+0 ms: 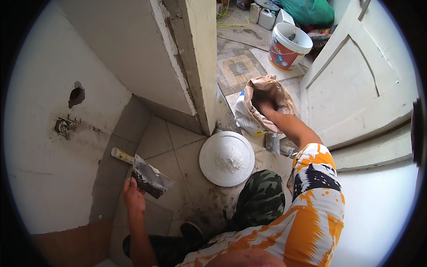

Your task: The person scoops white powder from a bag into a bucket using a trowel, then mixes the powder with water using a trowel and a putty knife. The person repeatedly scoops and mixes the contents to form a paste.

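Observation:
At the left, my left hand (134, 194) is closed on the near edge of a wide, flat scraper blade (152, 178) smeared with white paste. A white and yellow tube (122, 155) shows just beyond the blade; I cannot tell whether the two are joined. My right hand (267, 107) reaches deep into an open paper bag (284, 95), and its fingers are hidden inside. Left of the bag's near side, a round white lid (209, 167) lies on the floor tiles with a mound of white powder (230, 158) on it.
A doorway post (202, 66) with chipped edges rises beyond the lid. At the right stands a pale door (356, 84). Farther back are a white and red bucket (287, 53), a white jug (267, 18) and a green plastic bag (309, 11). The left wall (49, 147) has a hole.

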Demonstrator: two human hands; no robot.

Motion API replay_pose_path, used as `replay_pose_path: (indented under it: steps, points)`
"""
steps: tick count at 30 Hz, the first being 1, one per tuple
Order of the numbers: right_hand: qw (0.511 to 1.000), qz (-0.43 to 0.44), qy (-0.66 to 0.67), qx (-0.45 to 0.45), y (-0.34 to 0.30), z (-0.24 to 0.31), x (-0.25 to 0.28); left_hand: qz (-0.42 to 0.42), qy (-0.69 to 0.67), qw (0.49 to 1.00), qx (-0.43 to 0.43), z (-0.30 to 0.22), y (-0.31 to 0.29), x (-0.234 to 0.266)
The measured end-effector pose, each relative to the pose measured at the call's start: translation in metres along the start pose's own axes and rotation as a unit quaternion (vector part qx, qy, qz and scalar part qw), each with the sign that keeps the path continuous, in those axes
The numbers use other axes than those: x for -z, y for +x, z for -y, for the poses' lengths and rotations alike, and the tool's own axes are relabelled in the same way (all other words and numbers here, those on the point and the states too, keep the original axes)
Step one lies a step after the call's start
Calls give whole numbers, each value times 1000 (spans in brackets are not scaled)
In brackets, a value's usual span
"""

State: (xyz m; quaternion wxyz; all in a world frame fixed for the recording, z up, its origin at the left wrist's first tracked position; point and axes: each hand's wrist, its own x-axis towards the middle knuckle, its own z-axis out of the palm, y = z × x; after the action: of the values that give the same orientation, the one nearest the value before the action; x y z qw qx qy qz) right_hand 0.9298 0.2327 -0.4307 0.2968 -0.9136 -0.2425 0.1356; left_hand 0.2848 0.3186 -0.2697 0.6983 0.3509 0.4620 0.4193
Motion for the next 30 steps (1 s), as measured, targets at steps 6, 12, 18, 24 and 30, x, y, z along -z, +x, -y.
replay_pose_path:
  steps: [6,12,18,24,30]
  points:
    - [972,35,194,-128,-58,33,67,26,7,1000,11,1,9,13]
    - [967,30,207,-146,-115,53,121,13,11,999,27,13,19,26]
    - [975,16,196,-100,-150,40,160,19,-4,999,39,11,7,20]
    - [971,7,220,-91,-182,37,174,24,-12,999,43,12,2,20]
    - [965,63,251,-32,-220,54,191,16,-6,999,27,8,-1,22]
